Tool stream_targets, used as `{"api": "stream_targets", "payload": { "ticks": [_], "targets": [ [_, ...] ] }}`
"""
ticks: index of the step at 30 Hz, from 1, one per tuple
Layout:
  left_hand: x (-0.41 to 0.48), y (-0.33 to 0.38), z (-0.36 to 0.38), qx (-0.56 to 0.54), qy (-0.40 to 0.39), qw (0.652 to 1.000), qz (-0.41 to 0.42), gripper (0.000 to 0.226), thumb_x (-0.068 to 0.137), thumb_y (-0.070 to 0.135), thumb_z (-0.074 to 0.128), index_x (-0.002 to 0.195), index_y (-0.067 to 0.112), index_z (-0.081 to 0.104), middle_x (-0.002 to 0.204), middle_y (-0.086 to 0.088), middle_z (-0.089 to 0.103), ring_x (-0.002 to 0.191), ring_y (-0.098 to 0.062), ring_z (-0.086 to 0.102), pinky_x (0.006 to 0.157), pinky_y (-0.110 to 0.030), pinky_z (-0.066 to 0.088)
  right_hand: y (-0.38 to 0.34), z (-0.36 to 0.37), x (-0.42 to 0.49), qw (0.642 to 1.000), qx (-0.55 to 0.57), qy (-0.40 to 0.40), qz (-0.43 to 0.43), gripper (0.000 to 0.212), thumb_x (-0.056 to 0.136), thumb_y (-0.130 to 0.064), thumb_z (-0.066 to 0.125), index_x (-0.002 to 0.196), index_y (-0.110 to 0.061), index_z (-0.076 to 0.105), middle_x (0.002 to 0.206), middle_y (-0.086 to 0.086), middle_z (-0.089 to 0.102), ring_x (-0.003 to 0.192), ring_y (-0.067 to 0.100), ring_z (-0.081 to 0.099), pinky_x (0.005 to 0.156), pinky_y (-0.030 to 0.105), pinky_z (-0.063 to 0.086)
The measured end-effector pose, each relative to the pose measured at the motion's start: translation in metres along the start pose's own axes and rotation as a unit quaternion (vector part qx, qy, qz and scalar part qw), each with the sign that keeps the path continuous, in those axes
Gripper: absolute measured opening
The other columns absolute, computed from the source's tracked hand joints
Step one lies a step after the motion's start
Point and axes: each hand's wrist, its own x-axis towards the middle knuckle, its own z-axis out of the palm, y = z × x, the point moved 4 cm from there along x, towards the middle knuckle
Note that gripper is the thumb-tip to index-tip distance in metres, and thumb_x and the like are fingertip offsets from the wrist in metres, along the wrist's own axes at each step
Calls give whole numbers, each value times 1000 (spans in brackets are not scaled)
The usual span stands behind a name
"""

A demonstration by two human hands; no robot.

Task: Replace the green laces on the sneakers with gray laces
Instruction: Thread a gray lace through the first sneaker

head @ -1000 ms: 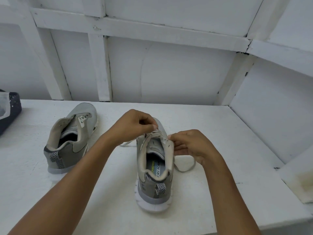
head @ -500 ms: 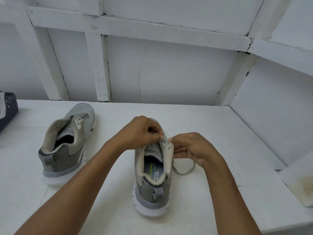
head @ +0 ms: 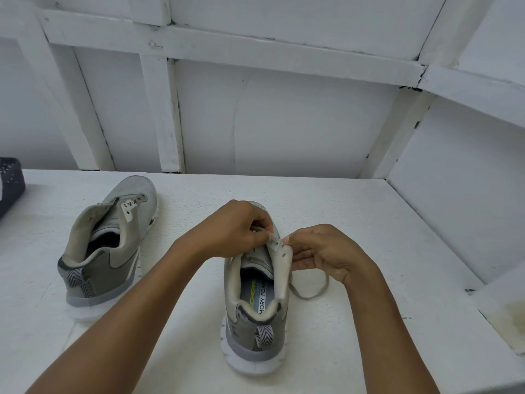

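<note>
Gray lace (head: pixel 305 297) lies in a slack loop on the white bench (head: pixel 383 237) at three o'clock of the near sneaker (head: pixel 255 317) and runs up under your right hand (head: pixel 326 251). That sneaker stands at the middle of the bench, heel toward you and toe pointing to twelve o'clock.

Your left hand (head: pixel 233 226) reaches over its tongue from nine o'clock. Its fingers (head: pixel 262 233) are curled tight, and thumb and forefinger pinch a bit of the lace at the top eyelets. Your right hand meets it from three o'clock. Its thumb and forefinger pinch the upper edge of the right eyelet flap, and the other fingers are loosely curled below it. The two pinches are almost touching. Whether the right hand also grips the lace in its palm cannot be told from this view.

The second sneaker (head: pixel 108 251) sits at ten o'clock of the first, well apart from it. Its heel is toward you, its toe is angled to one o'clock, and its collar gapes wide.

The bench is painted white and looks rough. A dark speckled object (head: pixel 10 183) sits at its nine o'clock edge, cut off by the frame. At twelve o'clock rises a white board wall (head: pixel 284 123) with painted studs and a cross rail. At three o'clock a second white wall meets the bench, with a stained ledge (head: pixel 508 317) at four o'clock.
</note>
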Motion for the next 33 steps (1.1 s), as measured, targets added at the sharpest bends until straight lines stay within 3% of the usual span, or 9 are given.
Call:
{"api": "stream_targets", "payload": {
  "ticks": [7, 11, 13, 18, 20, 24, 27, 33],
  "targets": [
    [5, 2, 2, 20, -25, 999, 10, 10, 91, 22, 64, 92, 19, 73, 83, 17, 63, 76, -1, 57, 63, -12, 42, 0, 0, 3, 1000, -15, -13, 0, 20, 88, -9, 68, 97, 9, 72, 88, 23, 72, 80, 28, 72, 72, 34, 60],
    [6, 1, -1, 45, -47, 998, -10, 14, 90, 22, 65, 99, 18, 75, 97, 8, 71, 91, -9, 64, 82, -32, 53, -3, 0, 6, 999, -39, -25, -4, 23, 89, -12, 69, 98, 10, 72, 94, 26, 72, 84, 30, 72, 77, 36, 61],
    [6, 0, -1, 58, -56, 997, -13, 14, 89, 23, 66, 98, 19, 76, 97, 8, 72, 91, -9, 65, 83, -34, 54, -3, 0, 7, 999, -44, -26, -6, 23, 89, -11, 69, 97, 10, 72, 95, 27, 72, 84, 30, 72, 77, 37, 61],
    [9, 5, 5, 78, -69, 995, 3, 13, 89, 23, 65, 96, 21, 76, 87, 12, 69, 79, -4, 59, 65, -13, 44, -3, 1, 8, 998, -49, -37, -12, 26, 88, -15, 70, 98, 8, 73, 95, 26, 72, 86, 30, 72, 77, 36, 60],
    [11, 5, 5, 69, -63, 996, 6, 11, 89, 24, 65, 95, 22, 75, 83, 16, 63, 77, -1, 56, 63, -11, 40, -3, 0, 8, 998, -46, -45, -12, 23, 90, -16, 68, 96, 5, 73, 90, 22, 73, 83, 27, 72, 76, 34, 60],
    [11, 3, 1, 59, -71, 996, 4, 7, 87, 22, 67, 93, 25, 69, 87, 16, 61, 83, -4, 57, 68, -17, 44, -4, -1, 10, 996, -66, -51, -34, 8, 92, -8, 65, 91, -2, 69, 81, 12, 73, 73, 19, 71, 65, 27, 58],
    [11, 2, -4, 56, -66, 996, 3, 23, 85, 13, 64, 92, 35, 60, 90, 18, 59, 82, -2, 54, 74, -24, 48, -6, -1, 12, 991, -115, -46, -47, 7, 94, -10, 65, 88, -7, 67, 77, 6, 73, 66, 15, 67, 55, 21, 49],
    [12, 2, -4, 67, -70, 995, -14, 15, 83, 13, 64, 90, 26, 68, 91, 11, 66, 85, -8, 59, 73, -27, 50, -12, 2, 9, 980, -175, -64, -63, 13, 91, -21, 69, 92, -8, 70, 74, -2, 72, 66, 10, 64, 57, 20, 46]
  ]
}}
